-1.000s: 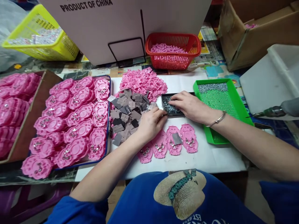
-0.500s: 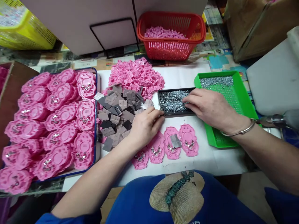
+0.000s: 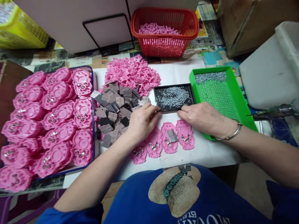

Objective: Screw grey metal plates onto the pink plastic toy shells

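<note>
A small black tray (image 3: 158,100) of tiny silver screws (image 3: 174,97) sits between my hands. My left hand (image 3: 143,121) pinches its near left corner with thumb and fingertips. My right hand (image 3: 202,118) is closed at its near edge toward the right; the fingertips are partly hidden. Below the tray lies a row of pink plastic plates (image 3: 168,147) with small shiny metal parts on them. On one of them rests a grey flat piece (image 3: 172,136). My left forearm and hand partly cover the leftmost plates.
A green tray (image 3: 244,113) with more screws stands right, near a power screwdriver (image 3: 280,109). Grey plates (image 3: 116,109) and small pink parts (image 3: 133,73) are heaped left of centre. A blue-rimmed tray (image 3: 94,124) holds stacked pink plates. A red basket (image 3: 163,43) stands behind.
My right hand has come out of the screws and down to the black tray's near edge. The screws now lie in a ring-like heap. The view has shifted slightly.
</note>
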`<state>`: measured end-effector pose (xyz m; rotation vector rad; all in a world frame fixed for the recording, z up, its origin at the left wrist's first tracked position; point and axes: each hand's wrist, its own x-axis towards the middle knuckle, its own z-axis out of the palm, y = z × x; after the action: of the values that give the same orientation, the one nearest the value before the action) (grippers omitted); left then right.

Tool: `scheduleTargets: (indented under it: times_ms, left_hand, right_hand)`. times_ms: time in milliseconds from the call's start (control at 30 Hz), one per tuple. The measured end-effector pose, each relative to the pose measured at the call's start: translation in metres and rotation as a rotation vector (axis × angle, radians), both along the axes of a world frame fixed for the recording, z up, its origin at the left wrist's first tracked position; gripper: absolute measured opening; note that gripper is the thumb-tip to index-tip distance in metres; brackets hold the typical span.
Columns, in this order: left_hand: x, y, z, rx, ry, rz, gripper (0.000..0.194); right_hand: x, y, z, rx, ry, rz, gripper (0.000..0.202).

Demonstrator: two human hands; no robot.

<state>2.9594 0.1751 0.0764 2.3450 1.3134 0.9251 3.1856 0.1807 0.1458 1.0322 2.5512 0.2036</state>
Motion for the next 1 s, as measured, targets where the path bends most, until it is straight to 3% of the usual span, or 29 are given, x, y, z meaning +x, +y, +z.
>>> scheduleTargets:
  times_ms: [300, 600, 1000]
  left_hand:
    - [0.001, 0.0, -0.001, 0.016, -0.011, 0.001, 0.013]
    - [0.001, 0.0, -0.002, -0.012, -0.021, -0.006, 0.013]
    - [0.001, 0.0, -0.001, -0.022, -0.021, 0.0, 0.013]
  right_hand:
    - [-0.006, -0.001, -0.003, 0.056, -0.035, 0.081, 0.028]
    - [0.014, 0.0, 0.005, 0.121, 0.094, -0.092, 0.024]
    - [-0.007, -0.003, -0.001, 0.034, -0.03, 0.022, 0.027]
